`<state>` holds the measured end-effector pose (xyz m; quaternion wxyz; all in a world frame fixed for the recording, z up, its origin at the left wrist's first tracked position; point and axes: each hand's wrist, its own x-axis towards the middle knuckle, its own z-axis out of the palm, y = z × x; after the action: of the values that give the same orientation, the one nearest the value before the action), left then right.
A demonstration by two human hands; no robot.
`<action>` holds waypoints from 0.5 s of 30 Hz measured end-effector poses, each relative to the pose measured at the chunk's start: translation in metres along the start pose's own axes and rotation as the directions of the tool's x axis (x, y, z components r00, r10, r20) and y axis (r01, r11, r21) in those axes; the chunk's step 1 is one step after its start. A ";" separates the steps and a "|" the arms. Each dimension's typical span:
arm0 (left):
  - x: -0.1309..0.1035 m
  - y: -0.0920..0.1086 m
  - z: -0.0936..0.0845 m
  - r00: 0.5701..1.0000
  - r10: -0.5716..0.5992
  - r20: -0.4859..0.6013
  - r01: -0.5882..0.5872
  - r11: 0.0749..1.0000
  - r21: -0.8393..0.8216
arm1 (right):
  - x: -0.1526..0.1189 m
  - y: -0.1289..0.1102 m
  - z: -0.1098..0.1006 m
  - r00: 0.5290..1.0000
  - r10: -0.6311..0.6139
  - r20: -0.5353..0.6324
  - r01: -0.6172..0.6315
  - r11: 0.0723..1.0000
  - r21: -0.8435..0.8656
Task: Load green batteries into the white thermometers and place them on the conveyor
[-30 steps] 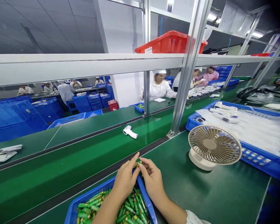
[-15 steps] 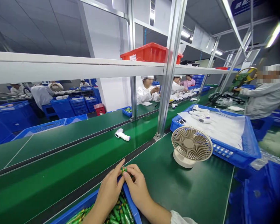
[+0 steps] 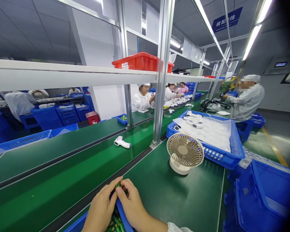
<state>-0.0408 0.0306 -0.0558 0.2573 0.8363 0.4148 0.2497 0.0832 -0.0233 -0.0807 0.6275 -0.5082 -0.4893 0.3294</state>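
Observation:
Over the corner of a blue bin (image 3: 123, 214), my left hand (image 3: 100, 204) and my right hand (image 3: 132, 203) meet at the fingertips. Pinched between them is a small green battery (image 3: 118, 185), mostly covered by the fingers, so how many they hold is unclear. Several loose green batteries (image 3: 116, 221) lie in the bin below, partly hidden by my left hand and wrist. Beyond my hands, a white infrared thermometer (image 3: 122, 142) lies on its side on the green belt (image 3: 87, 167).
A beige fan (image 3: 185, 151) stands on the green table to the right. Behind it, a blue crate (image 3: 236, 151) holds white thermometers on a liner. A metal post (image 3: 160, 96) and a white shelf (image 3: 74, 75) rise ahead. Co-workers sit farther along. Blue bins (image 3: 268, 196) stand at right.
My view has turned to the right, so the surroundings appear farther left. Both hands stay together over the bin's corner, their fingers closed more tightly around the green battery.

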 end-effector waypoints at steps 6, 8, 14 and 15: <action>-0.001 0.000 0.001 1.000 0.011 -0.016 -0.010 1.000 0.014 | 0.001 0.001 0.000 1.000 0.018 0.006 -0.018 1.000 0.011; 0.000 -0.003 0.002 1.000 0.020 -0.024 -0.019 1.000 0.019 | 0.001 0.000 0.000 1.000 0.021 0.001 -0.021 1.000 -0.004; 0.004 -0.017 0.002 0.999 0.020 -0.030 -0.020 1.000 -0.023 | 0.002 0.002 0.002 0.999 0.039 -0.034 -0.042 0.995 -0.094; 0.005 -0.018 0.002 0.999 0.016 -0.031 -0.017 0.999 -0.037 | 0.002 0.004 0.002 0.999 0.039 -0.037 -0.043 0.993 -0.113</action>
<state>-0.0470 0.0437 -0.0682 0.2642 0.8308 0.4072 0.2723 0.0826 -0.0197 -0.0836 0.5989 -0.5590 -0.4857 0.3049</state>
